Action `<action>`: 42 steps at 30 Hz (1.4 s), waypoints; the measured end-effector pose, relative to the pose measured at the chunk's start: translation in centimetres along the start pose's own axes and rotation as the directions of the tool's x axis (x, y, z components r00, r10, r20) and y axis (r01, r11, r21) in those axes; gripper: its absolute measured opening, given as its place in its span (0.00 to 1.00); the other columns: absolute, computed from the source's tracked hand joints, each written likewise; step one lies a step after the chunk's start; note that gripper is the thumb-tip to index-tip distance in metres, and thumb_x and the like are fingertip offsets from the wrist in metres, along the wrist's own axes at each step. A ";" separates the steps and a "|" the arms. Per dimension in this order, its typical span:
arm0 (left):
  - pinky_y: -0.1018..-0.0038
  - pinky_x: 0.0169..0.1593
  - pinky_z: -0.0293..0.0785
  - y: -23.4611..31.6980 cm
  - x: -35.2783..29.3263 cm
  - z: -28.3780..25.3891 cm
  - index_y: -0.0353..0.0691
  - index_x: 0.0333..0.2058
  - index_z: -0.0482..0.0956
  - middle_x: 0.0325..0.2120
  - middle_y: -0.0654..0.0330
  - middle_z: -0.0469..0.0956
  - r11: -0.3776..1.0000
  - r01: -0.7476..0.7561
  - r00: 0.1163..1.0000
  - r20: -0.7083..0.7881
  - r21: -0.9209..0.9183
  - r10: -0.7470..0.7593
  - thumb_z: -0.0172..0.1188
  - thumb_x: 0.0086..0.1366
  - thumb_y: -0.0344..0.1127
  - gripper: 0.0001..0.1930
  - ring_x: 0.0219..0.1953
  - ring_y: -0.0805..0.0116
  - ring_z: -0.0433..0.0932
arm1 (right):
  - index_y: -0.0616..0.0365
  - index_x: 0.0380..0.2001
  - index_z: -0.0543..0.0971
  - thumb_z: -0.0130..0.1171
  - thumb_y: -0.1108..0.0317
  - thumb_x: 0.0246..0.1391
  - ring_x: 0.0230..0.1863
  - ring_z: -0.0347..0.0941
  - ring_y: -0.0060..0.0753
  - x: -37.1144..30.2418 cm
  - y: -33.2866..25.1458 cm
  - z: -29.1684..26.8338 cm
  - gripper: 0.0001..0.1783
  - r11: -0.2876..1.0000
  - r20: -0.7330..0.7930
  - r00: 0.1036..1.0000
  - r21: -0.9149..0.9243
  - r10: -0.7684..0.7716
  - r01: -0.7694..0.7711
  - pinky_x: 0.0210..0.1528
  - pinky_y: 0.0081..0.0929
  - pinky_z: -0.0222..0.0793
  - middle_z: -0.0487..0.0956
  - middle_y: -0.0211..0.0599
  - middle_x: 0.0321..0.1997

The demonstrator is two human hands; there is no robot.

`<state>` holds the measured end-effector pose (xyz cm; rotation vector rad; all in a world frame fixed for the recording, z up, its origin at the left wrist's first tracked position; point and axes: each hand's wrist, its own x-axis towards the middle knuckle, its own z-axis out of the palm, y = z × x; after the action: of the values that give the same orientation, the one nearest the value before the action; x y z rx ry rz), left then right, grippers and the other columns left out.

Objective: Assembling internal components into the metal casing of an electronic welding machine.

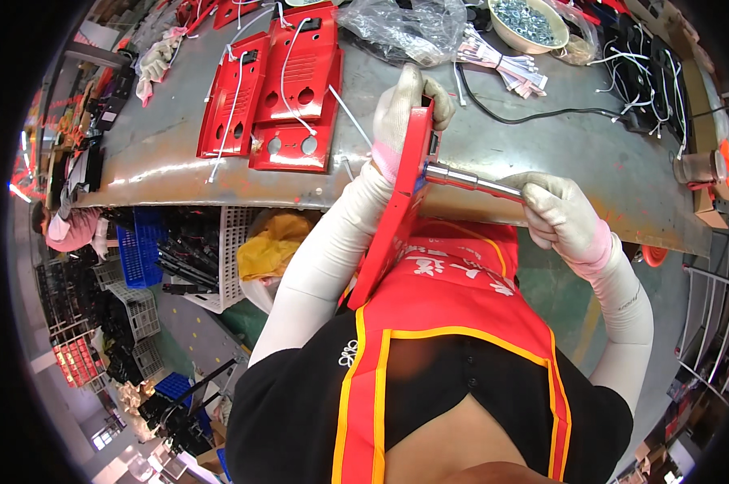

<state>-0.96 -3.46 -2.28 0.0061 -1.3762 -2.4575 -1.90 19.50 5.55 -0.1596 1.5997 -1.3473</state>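
My left hand (pixel 406 106), in a white glove, grips the top edge of a red panel (pixel 397 211) held upright on edge against my lap. My right hand (pixel 560 211), also gloved, holds a silver cylindrical driver tool (pixel 471 181) whose tip presses into the panel's right face near the top. Both sleeves are white. The panel's lower end rests against my red and yellow vest.
Several red panels (pixel 280 89) with white wires lie on the metal table (pixel 542 153). A bowl of screws (pixel 530 20), clear plastic bags (pixel 405 28), a bundle of strips (pixel 501 64) and a black cable (pixel 534 117) sit behind. Crates (pixel 139 250) stand below left.
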 end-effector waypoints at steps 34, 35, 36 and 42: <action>0.67 0.31 0.58 -2.1 2.3 -3.9 0.39 0.15 0.62 0.12 0.59 0.63 0.981 0.028 0.917 0.396 -0.190 0.050 0.27 0.75 0.53 0.33 0.16 0.65 0.58 | 0.54 0.46 0.77 0.51 0.62 0.56 0.27 0.79 0.36 0.0 2.2 -1.4 0.16 -0.288 0.455 0.597 -0.888 -0.661 0.359 0.27 0.33 0.72 0.80 0.36 0.30; 0.68 0.30 0.58 -1.8 2.4 -4.6 0.40 0.15 0.61 0.12 0.60 0.62 0.986 -0.012 0.890 0.447 -0.166 0.086 0.27 0.75 0.53 0.32 0.16 0.66 0.57 | 0.54 0.46 0.77 0.51 0.62 0.56 0.27 0.79 0.36 -0.1 2.5 -1.1 0.16 -0.299 0.444 0.593 -0.895 -0.672 0.331 0.27 0.33 0.72 0.80 0.36 0.30; 0.69 0.30 0.58 -1.7 2.4 -4.4 0.40 0.15 0.61 0.12 0.60 0.62 0.991 -0.017 0.887 0.456 -0.136 0.078 0.28 0.75 0.53 0.32 0.16 0.66 0.58 | 0.54 0.46 0.77 0.50 0.61 0.58 0.29 0.79 0.39 -0.2 3.1 -0.9 0.16 0.017 0.306 0.623 -0.890 -0.720 0.456 0.31 0.34 0.72 0.81 0.38 0.32; 0.69 0.31 0.59 -0.6 0.8 -1.3 0.41 0.16 0.62 0.12 0.60 0.62 1.000 -0.007 0.957 0.290 -0.028 0.015 0.29 0.75 0.52 0.31 0.18 0.66 0.60 | 0.59 0.49 0.76 0.47 0.59 0.62 0.27 0.76 0.31 0.1 4.7 -0.4 0.19 0.745 -0.025 0.818 -0.429 -0.574 0.510 0.32 0.28 0.72 0.80 0.38 0.34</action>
<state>-1.70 -4.49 -3.35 -0.3823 -1.4506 -2.5436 -0.05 21.39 1.68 -0.8591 2.0552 -1.4590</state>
